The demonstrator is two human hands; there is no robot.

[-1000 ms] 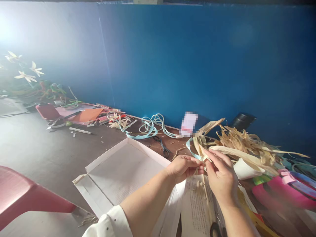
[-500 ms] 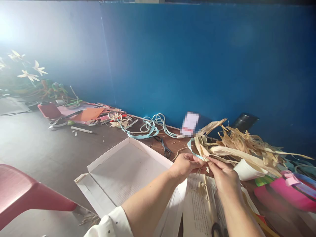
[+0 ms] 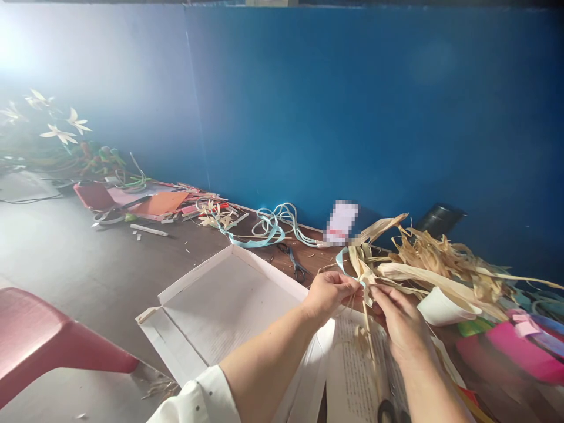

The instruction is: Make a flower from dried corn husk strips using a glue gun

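"What lies closest to us?"
"A printed sheet (image 3: 348,376), with a dark scissor handle (image 3: 386,411) at its lower end. Left of it sits a shallow white box (image 3: 229,305), and the left forearm (image 3: 268,355) crosses over that."

"And the hands?"
"They meet just above the far end of the sheet. The left hand (image 3: 328,296) has its thumb and fingers pressed together at the tips, pinching the edge of a pale husk piece (image 3: 366,286)."

"So the husk piece is between the two hands?"
"Yes, right between the fingertips, with a thin stick (image 3: 369,332) running down from it over the sheet. A light blue ribbon (image 3: 341,261) curves up behind the left fingertips."

"How about the right hand (image 3: 403,326)?"
"Its fingers are bent, and the tips come up against the other side of the husk piece. Whether that grip is pinching or only touching, I can't tell."

"What's past them?"
"A white cup (image 3: 447,306), tipped over, beside the right hand. Farther on, a heap of dry husks (image 3: 440,252) to the right, and scissors (image 3: 292,262) on the brown surface (image 3: 319,261) to the left. Then a black container (image 3: 440,220), tilted, near the blue wall (image 3: 330,117)."
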